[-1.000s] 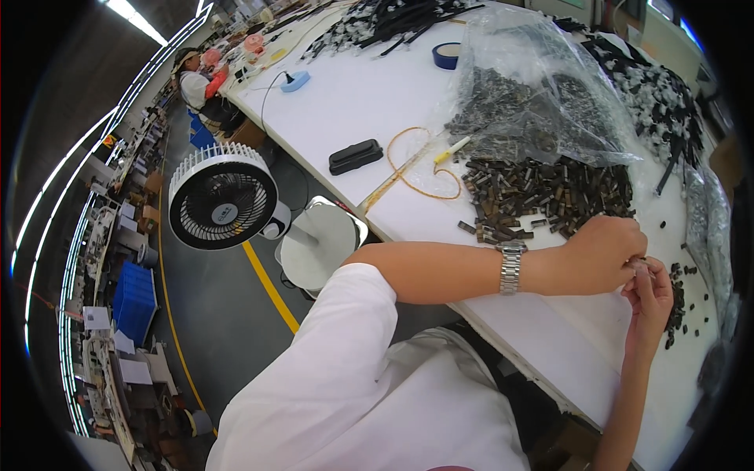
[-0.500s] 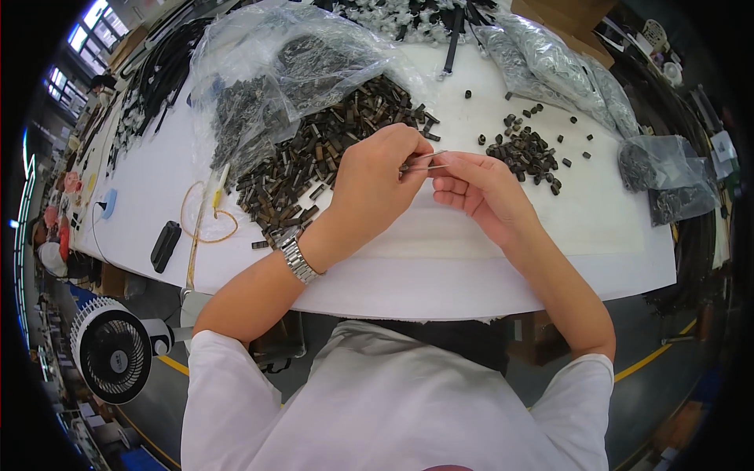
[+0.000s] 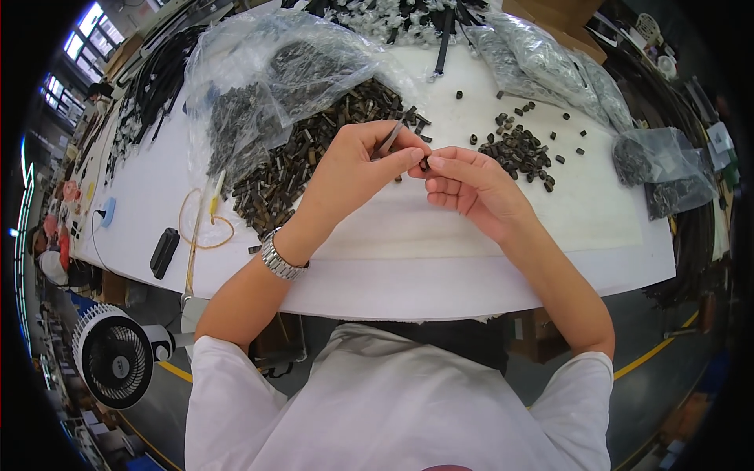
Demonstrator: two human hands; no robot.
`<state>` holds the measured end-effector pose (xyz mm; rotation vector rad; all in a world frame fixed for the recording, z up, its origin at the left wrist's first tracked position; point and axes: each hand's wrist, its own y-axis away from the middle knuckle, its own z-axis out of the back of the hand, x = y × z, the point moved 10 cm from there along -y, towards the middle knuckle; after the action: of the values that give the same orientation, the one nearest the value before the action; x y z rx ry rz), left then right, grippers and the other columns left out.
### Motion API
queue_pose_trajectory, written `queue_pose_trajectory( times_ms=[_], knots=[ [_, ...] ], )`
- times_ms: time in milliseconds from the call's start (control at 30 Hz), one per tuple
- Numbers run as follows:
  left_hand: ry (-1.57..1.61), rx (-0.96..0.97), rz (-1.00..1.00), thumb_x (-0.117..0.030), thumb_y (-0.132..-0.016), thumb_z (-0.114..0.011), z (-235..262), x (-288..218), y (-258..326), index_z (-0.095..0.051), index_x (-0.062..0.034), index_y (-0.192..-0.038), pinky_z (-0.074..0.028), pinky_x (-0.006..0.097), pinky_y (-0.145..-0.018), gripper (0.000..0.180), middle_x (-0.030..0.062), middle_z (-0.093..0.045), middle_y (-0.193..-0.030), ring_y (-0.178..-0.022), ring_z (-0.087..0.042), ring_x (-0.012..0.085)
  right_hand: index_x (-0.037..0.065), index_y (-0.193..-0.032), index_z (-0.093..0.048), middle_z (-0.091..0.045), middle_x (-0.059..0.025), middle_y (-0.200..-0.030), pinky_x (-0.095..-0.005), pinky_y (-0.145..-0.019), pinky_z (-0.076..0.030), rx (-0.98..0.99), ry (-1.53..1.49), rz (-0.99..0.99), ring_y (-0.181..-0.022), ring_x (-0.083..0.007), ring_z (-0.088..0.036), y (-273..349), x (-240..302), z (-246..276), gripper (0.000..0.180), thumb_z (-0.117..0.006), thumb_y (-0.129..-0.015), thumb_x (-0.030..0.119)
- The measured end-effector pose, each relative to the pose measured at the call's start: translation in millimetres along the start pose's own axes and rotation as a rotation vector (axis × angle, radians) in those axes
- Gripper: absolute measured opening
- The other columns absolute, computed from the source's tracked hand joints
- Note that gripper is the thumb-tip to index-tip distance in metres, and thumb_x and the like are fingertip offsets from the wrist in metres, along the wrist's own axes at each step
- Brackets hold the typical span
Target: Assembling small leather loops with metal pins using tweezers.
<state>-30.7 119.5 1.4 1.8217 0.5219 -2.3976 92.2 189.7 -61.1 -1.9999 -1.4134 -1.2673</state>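
My left hand (image 3: 349, 169), with a metal watch (image 3: 280, 257) on its wrist, is closed around slim metal tweezers (image 3: 388, 141) that slant up between thumb and fingers. Its thumb tip meets a small dark ring-like piece (image 3: 425, 163). My right hand (image 3: 481, 188) pinches that same piece between thumb and forefinger, its other fingers curled below. Most of the piece is hidden by fingertips. Beyond the left hand lies a large heap of small dark oblong pieces (image 3: 294, 169). Past my right hand is a smaller cluster of short dark pieces (image 3: 525, 151).
A clear plastic bag (image 3: 259, 47) covers part of the large heap. More filled bags (image 3: 542, 59) lie at the far right, near a cardboard box (image 3: 561, 23). Black straps (image 3: 442, 47) lie at the back. A black case (image 3: 164, 253) and a fan (image 3: 118, 353) are at the left.
The tweezers have swung from pointing at my right hand to slanting upward inside my left hand. The small dark piece now shows between the fingertips of both hands.
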Motion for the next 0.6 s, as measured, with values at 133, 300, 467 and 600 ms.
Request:
queue_pose_trajectory(
  times_ms=[133, 300, 467, 600],
  knots=[
    [-0.098, 0.037, 0.013, -0.017, -0.095, -0.073, 3.0, -7.9, 0.2, -0.075, 0.0011, -0.098, -0.04, 0.023, -0.059, 0.018, -0.0007, -0.069, -0.078, -0.067, -0.051, 0.0034, 0.001, -0.113, -0.071, -0.078, -0.0134, -0.109, -0.0321, -0.086, -0.062, 0.053, -0.024, 0.014, -0.087, -0.0141, -0.074, -2.2, 3.6, 1.7, 0.018, -0.071, -0.101, 0.015],
    [-0.074, 0.222, 0.108, -0.017, -0.095, -0.076, -0.9, -2.4, 5.0, -0.074, -0.004, -0.099, -0.031, 0.018, -0.055, 0.014, -0.0062, -0.068, -0.078, -0.062, -0.044, -0.0024, -0.002, -0.109, -0.068, -0.077, -0.0154, -0.1, -0.0324, -0.082, -0.062, 0.088, 0.286, 0.145, -0.083, -0.0169, -0.075, 5.8, 19.9, -18.5, 0.015, -0.069, -0.1, 0.01],
    [0.06, 0.296, 0.165, -0.019, -0.091, -0.08, -5.6, 3.0, 9.7, -0.074, -0.0045, -0.094, -0.033, 0.021, -0.057, 0.016, -0.0062, -0.065, -0.077, -0.064, -0.046, -0.0001, -0.002, -0.103, -0.064, -0.075, -0.0147, -0.094, -0.0315, -0.074, -0.06, 0.158, 0.39, 0.191, -0.074, -0.0179, -0.073, 11.9, 25.3, -30.9, 0.01, -0.067, -0.101, 0.007],
    [0.099, 0.333, 0.034, -0.019, -0.09, -0.08, -15.3, 11.5, 5.6, -0.072, -0.0058, -0.091, -0.03, 0.02, -0.055, 0.015, -0.0076, -0.064, -0.078, -0.063, -0.045, -0.0013, -0.003, -0.1, -0.061, -0.074, -0.0126, -0.087, -0.0284, -0.073, -0.058, 0.052, 0.555, 0.25, -0.074, -0.0165, -0.074, 17.6, 25.0, -32.2, 0.007, -0.064, -0.101, 0.003]
  ],
)
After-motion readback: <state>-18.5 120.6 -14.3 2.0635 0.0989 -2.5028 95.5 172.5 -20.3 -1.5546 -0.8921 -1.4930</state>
